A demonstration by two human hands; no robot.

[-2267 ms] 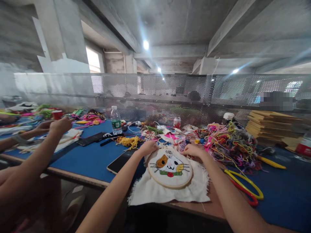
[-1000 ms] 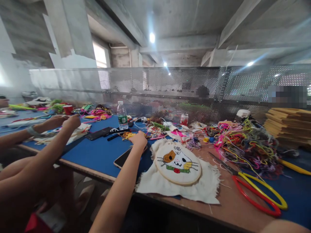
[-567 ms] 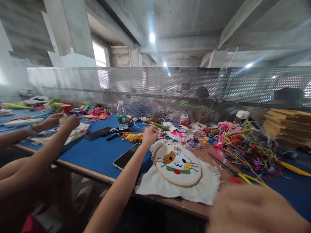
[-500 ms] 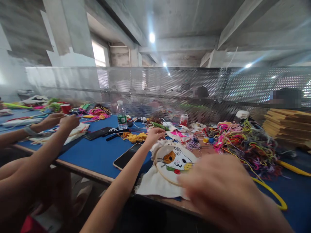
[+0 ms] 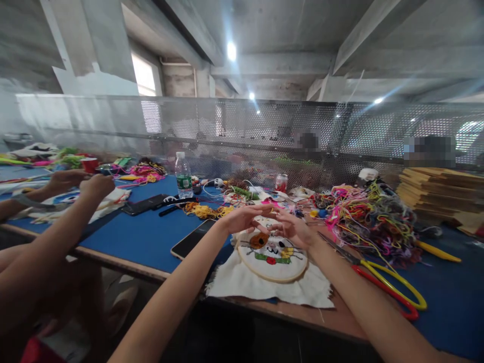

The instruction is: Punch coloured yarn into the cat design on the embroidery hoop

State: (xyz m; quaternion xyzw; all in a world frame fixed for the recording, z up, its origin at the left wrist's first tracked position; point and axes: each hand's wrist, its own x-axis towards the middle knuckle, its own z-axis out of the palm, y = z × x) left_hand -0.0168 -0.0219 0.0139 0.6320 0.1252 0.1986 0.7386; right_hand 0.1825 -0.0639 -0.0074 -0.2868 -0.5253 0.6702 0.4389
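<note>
My left hand and my right hand meet at the fingertips above an embroidery hoop. The fingers of both hands are bent and drawn together in a pinch; whatever thin thing is between them is too small to make out. The round wooden hoop is fixed on white cloth with frayed edges, lying at the table's front edge. A stitched cat face in orange, black, yellow, green and red fills it, its top partly hidden behind my hands. Scissors with yellow and red handles lie beside my right forearm.
A phone lies left of the cloth. Behind are yellow yarn, a water bottle and a drink can. Tangled thread and stacked brown packets sit right. A co-worker's hands are at left.
My right hand, blurred and close to the camera before, has moved away and left to join my left hand over the hoop. The view has shifted slightly; the scissors now show fully.
</note>
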